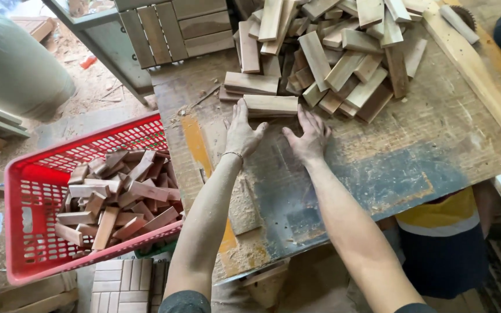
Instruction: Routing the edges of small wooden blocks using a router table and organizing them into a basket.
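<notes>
We have both hands at the near edge of the heap, gathering a short stack of cut blocks. Our left hand [243,130] lies fingers spread on the worn table [436,139], fingertips touching the left end of the wooden block stack [271,105]; it grips nothing. Our right hand [311,136] rests open just beside the stack's right end, fingers splayed, touching or nearly touching it, though from this angle we cannot be sure. The stack sits on the table between the hands and the big pile of offcuts [343,52] behind it.

We judge this to be the picking stage: the blocks are bracketed but not lifted. The next move seems to call for pressing both palms inward on the ends so the layers stay aligned, then lifting them clear of the loose pieces behind.

To our left, below the table edge, the red plastic basket [27,191] holds a jumble of similar reddish blocks, roughly half filling it. Slatted wooden tiles [175,26] lie beyond the table's far corner.
</notes>
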